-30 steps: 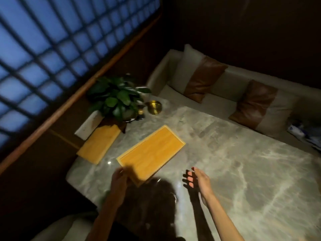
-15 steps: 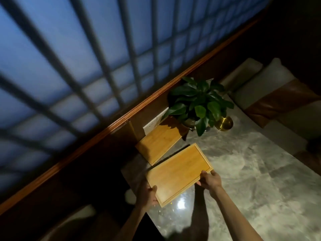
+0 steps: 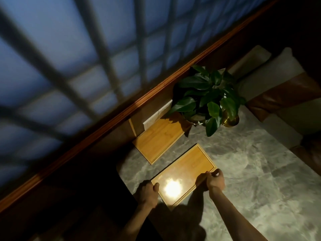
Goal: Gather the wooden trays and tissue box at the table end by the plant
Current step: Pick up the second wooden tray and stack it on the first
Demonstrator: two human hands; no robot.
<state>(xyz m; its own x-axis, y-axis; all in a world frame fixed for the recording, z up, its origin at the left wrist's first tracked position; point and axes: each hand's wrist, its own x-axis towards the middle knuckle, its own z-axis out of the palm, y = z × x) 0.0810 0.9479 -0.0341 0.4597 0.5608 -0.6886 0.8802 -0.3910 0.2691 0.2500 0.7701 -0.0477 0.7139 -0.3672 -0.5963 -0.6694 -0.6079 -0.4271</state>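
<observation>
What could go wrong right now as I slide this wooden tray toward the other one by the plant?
The near tray is gripped only at its near corners by the left hand and right hand, so it might skew when pushed. The far tray already seems to overhang the marble table edge; a bump could tip it off. The plant leaves hang low over that end and could snag.

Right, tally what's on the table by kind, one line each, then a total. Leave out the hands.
Wooden trays: 2, the near tray held at its near end by the left hand and right hand, and the far tray by the wall
Potted plant: 1
Brass-coloured bowl: 1
Total: 4
No tissue box shows.
</observation>
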